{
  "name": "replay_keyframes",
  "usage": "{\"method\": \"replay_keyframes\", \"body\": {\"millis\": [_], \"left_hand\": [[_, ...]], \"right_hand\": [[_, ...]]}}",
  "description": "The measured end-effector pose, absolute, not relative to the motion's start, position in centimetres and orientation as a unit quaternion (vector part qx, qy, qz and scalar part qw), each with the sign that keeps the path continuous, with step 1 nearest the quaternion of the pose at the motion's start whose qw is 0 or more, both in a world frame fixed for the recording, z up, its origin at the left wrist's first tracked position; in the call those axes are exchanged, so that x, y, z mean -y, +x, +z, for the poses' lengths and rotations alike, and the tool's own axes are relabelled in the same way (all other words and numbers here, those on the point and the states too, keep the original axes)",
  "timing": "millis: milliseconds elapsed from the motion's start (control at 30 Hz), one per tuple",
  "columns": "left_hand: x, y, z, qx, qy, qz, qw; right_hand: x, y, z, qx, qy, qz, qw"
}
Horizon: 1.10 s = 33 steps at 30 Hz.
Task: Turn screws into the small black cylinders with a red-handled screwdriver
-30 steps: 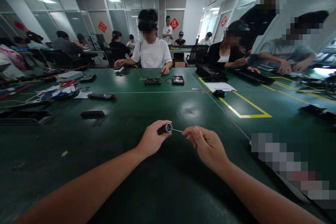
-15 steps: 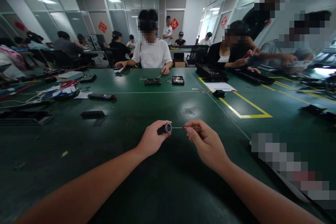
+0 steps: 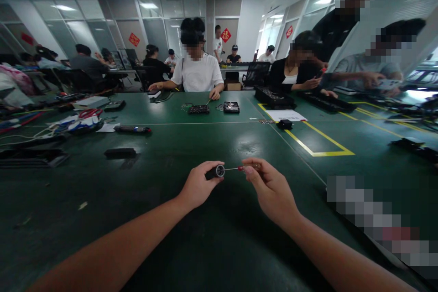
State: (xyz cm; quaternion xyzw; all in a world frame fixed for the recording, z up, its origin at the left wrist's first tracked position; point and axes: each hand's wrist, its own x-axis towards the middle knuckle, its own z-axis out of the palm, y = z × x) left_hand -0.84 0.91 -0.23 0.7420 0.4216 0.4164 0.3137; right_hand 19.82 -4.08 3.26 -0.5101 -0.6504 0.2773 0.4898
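In the head view my left hand [image 3: 198, 187] is closed around a short black cylinder [image 3: 215, 172], whose silver-rimmed round end faces me and to the right. My right hand [image 3: 270, 187] grips the handle of a screwdriver [image 3: 240, 168], which has a red collar and a thin metal shaft. The shaft points left, and its tip meets the rim or opening of the cylinder; which of the two I cannot tell. Both hands are above the green table [image 3: 164, 242], and the fingers hide most of the screwdriver's handle.
A black bar-shaped part [image 3: 119, 153] and a dark electric screwdriver [image 3: 132, 129] lie on the left, near tangled cables [image 3: 73, 123]. A black block [image 3: 285, 124] sits by yellow tape [image 3: 331, 153]. Across the table a person [image 3: 198, 73] works at small black devices [image 3: 232, 107].
The screwdriver's shaft tilts slightly more, its tip still at the cylinder. Both hands keep their hold. The whole view has shifted a little; the person opposite has shifted a hand slightly.
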Motion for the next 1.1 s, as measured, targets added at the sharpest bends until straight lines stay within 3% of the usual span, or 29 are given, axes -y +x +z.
{"method": "replay_keyframes", "body": {"millis": [633, 767, 833, 900, 1100], "left_hand": [[-0.9, -0.7, 0.0, -0.439, 0.739, 0.414, 0.302], [-1.1, -0.8, 0.6, -0.415, 0.761, 0.414, 0.276], [-1.4, -1.1, 0.7, -0.399, 0.772, 0.416, 0.269], [-1.8, -1.4, 0.6, -0.407, 0.767, 0.419, 0.265], [-2.0, -1.6, 0.4, -0.422, 0.763, 0.412, 0.264]], "right_hand": [[3.9, 19.1, 3.0, 0.612, -0.514, 0.277, 0.534], [2.8, 19.2, 2.7, 0.470, -0.480, 0.419, 0.611], [2.1, 19.6, 2.8, 0.346, -0.443, 0.555, 0.613], [1.6, 20.0, 2.9, 0.293, -0.420, 0.592, 0.623], [1.7, 20.0, 2.6, 0.386, -0.439, 0.475, 0.658]]}}
